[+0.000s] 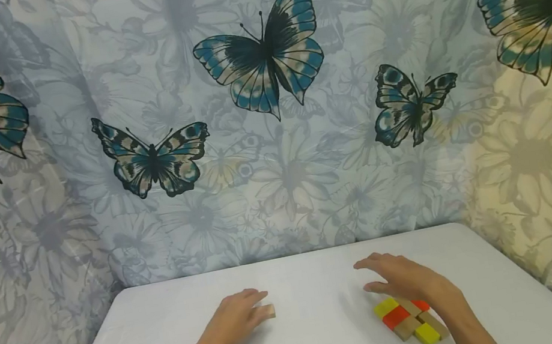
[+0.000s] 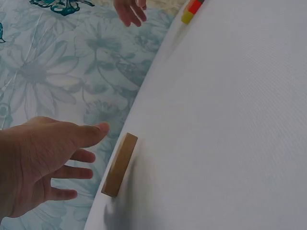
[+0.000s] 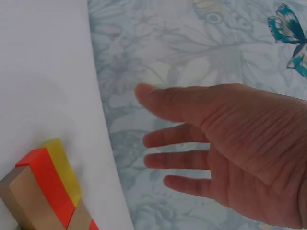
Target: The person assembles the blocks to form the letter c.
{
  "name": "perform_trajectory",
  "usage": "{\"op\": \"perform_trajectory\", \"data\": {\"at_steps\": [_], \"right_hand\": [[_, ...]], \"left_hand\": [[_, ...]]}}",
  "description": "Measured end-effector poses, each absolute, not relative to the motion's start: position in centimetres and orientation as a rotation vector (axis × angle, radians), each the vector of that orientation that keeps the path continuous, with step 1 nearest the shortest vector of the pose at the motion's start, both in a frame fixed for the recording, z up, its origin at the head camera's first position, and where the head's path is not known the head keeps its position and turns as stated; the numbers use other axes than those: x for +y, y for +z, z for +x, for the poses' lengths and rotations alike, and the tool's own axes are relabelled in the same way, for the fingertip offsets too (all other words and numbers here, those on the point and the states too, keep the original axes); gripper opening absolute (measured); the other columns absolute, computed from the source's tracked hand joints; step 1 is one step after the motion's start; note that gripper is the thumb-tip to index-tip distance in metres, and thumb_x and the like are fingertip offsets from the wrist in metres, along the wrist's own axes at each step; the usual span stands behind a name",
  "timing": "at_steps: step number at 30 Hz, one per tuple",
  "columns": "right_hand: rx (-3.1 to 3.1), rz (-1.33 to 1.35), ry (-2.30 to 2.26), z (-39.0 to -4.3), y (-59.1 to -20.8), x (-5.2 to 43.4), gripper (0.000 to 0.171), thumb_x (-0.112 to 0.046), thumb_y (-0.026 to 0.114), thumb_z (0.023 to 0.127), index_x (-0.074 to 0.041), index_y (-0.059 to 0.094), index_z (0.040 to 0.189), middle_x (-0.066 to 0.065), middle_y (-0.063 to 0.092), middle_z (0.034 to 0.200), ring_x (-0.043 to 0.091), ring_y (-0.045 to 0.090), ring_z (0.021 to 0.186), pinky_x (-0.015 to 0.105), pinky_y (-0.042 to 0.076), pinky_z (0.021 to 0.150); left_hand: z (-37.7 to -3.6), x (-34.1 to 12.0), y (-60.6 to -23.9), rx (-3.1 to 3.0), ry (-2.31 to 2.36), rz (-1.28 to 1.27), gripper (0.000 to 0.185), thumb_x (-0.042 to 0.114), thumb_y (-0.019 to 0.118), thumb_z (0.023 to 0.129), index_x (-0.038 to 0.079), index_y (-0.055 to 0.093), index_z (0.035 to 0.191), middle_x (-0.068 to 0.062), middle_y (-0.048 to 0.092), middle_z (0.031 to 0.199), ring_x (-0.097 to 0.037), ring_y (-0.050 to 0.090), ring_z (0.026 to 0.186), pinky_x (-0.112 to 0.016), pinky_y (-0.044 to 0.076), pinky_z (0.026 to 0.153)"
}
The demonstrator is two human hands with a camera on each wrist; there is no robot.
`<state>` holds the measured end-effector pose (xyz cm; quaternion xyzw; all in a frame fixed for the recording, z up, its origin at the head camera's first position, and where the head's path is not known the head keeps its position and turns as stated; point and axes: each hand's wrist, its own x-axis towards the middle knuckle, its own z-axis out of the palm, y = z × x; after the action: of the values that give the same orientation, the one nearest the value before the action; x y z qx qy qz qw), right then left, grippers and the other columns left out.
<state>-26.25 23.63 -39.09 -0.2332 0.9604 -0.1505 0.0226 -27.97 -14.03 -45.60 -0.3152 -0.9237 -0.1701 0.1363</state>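
No writing shows; left hand hovers released beside a plain wooden block, right hand spread loose above stacked coloured blocks

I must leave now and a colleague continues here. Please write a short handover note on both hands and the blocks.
Left hand: open, fingers relaxed, over a single plain wooden block lying on the white table; contact unclear.
Right hand: open, holds nothing, hovering above a flat cluster of yellow, red and plain wooden blocks.
Done: several blocks already sit joined in the cluster.
Left: the single wooden block lies apart from the cluster, to its left.
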Motion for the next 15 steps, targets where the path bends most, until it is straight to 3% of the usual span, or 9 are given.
{"op": "perform_trajectory", "data": {"at_steps": [6,15], "right_hand": [[2.900,-0.763,-0.449,-26.1,-40.3,24.3,0.027,-0.025,0.066,0.083,-0.019,0.061,0.110,-0.006,0.058,0.111,0.018,0.056,0.099,0.040,0.047,0.084],[2.843,-0.658,-0.466,-26.1,-41.6,24.7,0.020,-0.011,0.071,0.077,-0.016,0.062,0.095,-0.008,0.059,0.094,0.014,0.056,0.085,0.030,0.048,0.072]], "left_hand": [[-28.4,-14.3,-46.4,-2.680,-0.398,-0.948,0.033,0.030,0.063,0.085,0.010,0.065,0.112,-0.005,0.065,0.107,-0.021,0.062,0.096,-0.037,0.050,0.082],[-28.8,-14.3,-47.5,-2.641,-0.339,-1.011,0.029,0.026,0.068,0.081,0.011,0.067,0.105,0.003,0.065,0.094,-0.011,0.061,0.082,-0.027,0.050,0.073]]}}
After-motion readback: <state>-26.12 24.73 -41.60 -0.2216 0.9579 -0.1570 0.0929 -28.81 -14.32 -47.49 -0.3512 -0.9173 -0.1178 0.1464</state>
